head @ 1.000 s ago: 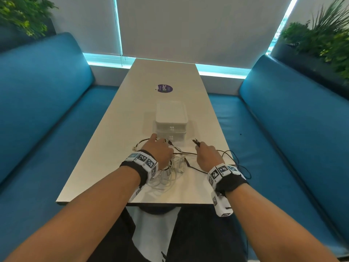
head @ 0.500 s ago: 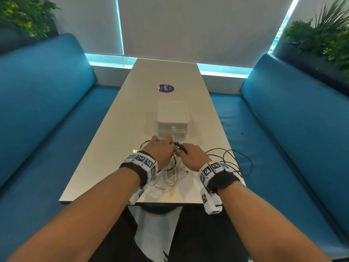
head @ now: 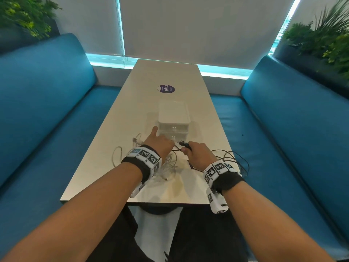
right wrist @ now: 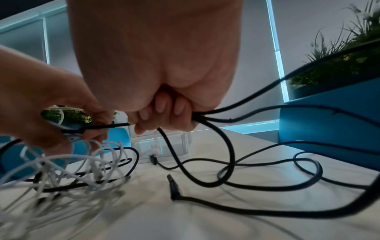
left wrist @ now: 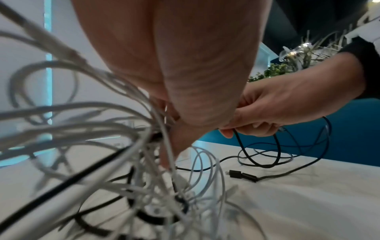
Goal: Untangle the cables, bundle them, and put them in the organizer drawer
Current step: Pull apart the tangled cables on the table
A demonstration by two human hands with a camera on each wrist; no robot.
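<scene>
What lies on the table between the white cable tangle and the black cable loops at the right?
In the left wrist view, a loose black plug on bare table, between the white cables and black loops.

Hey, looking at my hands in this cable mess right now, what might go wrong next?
1. Your right hand grips several strands of black cable that still run into the white cables your left hand holds; pulling may tighten knots.
2. Black loops hang at the table edge and may slide off.
</scene>
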